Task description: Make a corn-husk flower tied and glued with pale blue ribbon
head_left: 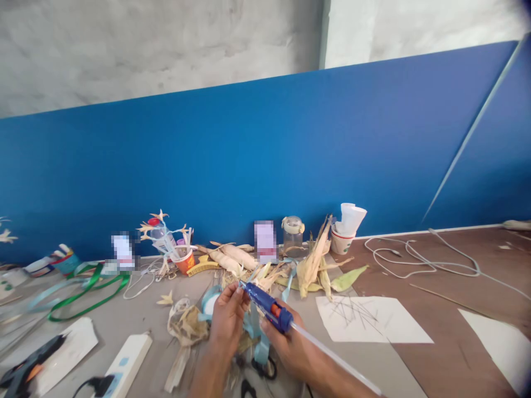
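Note:
My right hand is wrapped round a blue hot glue gun, and a long clear glue stick runs out of its back end. The gun's nozzle points up and left, right at the fingertips of my left hand. Those fingers are pinched together; what is between them is too small to make out. Under and around my hands lie light blue ribbon, dried corn husks and black-handled scissors, partly covered. A crumpled piece of husk is left of my left wrist.
A white power strip and a black glue gun lie at the front left. Green ribbon, a paper cup and a glass jar stand farther back. Thin sticks rest on white paper; a white cable curls at right.

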